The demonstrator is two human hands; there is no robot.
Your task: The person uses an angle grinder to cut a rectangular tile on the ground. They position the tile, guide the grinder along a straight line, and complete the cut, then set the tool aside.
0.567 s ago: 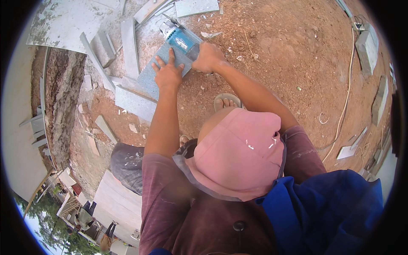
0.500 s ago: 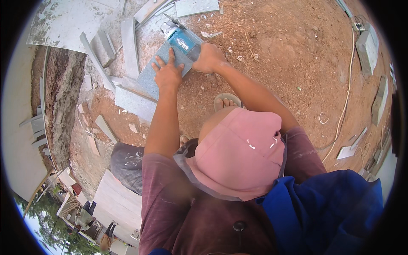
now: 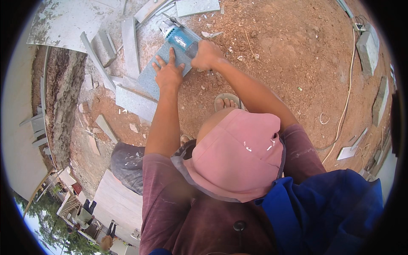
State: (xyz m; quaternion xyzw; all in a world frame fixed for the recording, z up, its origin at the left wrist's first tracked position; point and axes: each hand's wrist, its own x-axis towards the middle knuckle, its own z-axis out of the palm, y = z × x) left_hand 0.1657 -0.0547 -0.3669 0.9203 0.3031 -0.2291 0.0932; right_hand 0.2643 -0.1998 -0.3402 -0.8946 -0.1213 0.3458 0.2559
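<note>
My right hand (image 3: 207,55) is wrapped round the rear of a teal power tool that looks like an angle grinder (image 3: 182,39). The tool lies over the far right part of a grey stone tile (image 3: 149,80), its silver head pointing away to the left; the disc is hard to make out. Spread flat on the same tile, my left hand (image 3: 168,73) presses with fingers apart, just left of the tool. Under the tile's near side another pale tile (image 3: 135,103) sticks out.
Long tile strips (image 3: 130,44) and a thick block (image 3: 103,49) lie to the left, near a large pale board (image 3: 59,25). Another tile (image 3: 197,7) lies beyond the tool. On the right, a cable (image 3: 349,87) runs over reddish soil past stone blocks (image 3: 368,51). Two people are far off, lower left.
My right hand and the grinder have shifted very slightly to the left and away. My left hand stays in place on the tile.
</note>
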